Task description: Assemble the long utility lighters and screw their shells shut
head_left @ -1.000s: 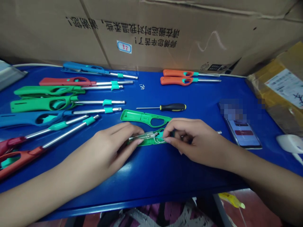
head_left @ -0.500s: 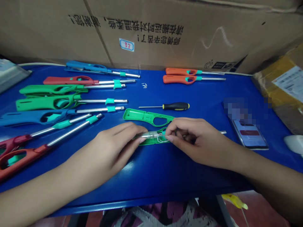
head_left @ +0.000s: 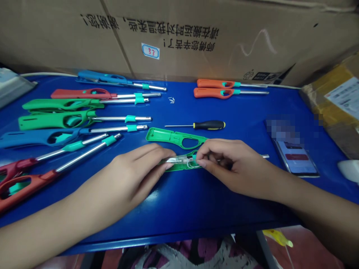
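Observation:
Over a green lighter half-shell (head_left: 181, 169) on the blue table, my left hand (head_left: 140, 170) pinches a clear fuel tank (head_left: 178, 160) between thumb and fingers. My right hand (head_left: 234, 166) is closed at the tank's right end, by a small teal part (head_left: 194, 157) and a thin white wire. Whatever sits inside its curled fingers is hidden. A metal tube tip (head_left: 265, 156) shows beyond that hand. Just behind lies the other green half-shell (head_left: 175, 137), hollow side up. Further back is a screwdriver (head_left: 209, 125) with a black and yellow handle.
Several long-nosed lighters (head_left: 57, 119) in blue, red and green lie at left. Two orange lighters (head_left: 214, 93) lie at the back, near small screws (head_left: 171, 100). A phone (head_left: 294, 155) rests at right. Cardboard boxes (head_left: 179, 22) border the table's back and right.
Both hands keep nearly the same place and grip on the parts. The view has shifted very slightly.

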`<action>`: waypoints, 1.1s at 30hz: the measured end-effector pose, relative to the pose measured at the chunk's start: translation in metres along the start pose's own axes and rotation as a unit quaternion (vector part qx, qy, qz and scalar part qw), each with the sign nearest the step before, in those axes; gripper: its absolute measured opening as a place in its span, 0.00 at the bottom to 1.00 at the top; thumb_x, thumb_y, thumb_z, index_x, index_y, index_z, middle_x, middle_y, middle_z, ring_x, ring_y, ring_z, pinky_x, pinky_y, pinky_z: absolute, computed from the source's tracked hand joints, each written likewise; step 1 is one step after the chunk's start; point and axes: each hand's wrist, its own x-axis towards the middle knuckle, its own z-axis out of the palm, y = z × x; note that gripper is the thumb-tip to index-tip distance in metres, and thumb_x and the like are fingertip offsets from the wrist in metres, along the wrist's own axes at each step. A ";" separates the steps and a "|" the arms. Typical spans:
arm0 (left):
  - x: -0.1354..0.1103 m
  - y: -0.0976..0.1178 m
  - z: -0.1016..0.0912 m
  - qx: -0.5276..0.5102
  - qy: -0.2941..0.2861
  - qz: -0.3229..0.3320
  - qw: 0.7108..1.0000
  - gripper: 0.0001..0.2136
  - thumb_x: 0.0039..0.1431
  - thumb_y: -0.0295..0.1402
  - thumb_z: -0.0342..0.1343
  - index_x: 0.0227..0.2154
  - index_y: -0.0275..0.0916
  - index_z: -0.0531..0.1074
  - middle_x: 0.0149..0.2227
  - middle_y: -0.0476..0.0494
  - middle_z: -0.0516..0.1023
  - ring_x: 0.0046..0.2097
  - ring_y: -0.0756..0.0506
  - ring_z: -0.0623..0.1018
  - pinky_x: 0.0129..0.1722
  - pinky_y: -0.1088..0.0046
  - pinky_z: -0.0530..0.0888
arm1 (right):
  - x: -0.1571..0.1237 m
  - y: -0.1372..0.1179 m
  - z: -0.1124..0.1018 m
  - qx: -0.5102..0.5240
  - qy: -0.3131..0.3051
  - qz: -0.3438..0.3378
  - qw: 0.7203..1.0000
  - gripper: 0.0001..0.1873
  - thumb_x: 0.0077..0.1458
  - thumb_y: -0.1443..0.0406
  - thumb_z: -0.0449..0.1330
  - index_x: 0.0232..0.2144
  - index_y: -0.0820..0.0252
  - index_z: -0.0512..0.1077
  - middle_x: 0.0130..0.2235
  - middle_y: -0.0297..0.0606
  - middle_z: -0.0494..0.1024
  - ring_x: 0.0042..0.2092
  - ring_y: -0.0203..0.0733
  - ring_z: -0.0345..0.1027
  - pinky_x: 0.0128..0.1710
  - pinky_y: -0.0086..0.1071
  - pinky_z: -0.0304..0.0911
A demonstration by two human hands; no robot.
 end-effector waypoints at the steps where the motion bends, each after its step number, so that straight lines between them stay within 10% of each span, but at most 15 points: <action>1: 0.000 0.000 0.000 0.001 0.000 0.000 1.000 0.11 0.79 0.33 0.49 0.53 0.38 0.74 0.48 0.48 0.82 0.47 0.51 0.83 0.48 0.78 0.76 | 0.000 0.000 0.000 -0.001 0.000 -0.003 1.000 0.06 0.67 0.70 0.60 0.36 0.60 0.76 0.26 0.25 0.69 0.25 0.27 0.58 0.24 0.23 0.56; 33: 0.002 0.001 -0.001 -0.001 -0.001 -0.006 1.000 0.11 0.77 0.33 0.49 0.52 0.39 0.75 0.48 0.44 0.83 0.47 0.45 0.85 0.47 0.71 0.81 | -0.003 0.001 -0.002 -0.004 -0.013 -0.019 1.000 0.06 0.67 0.71 0.59 0.36 0.59 0.74 0.29 0.26 0.70 0.26 0.28 0.59 0.26 0.25 0.57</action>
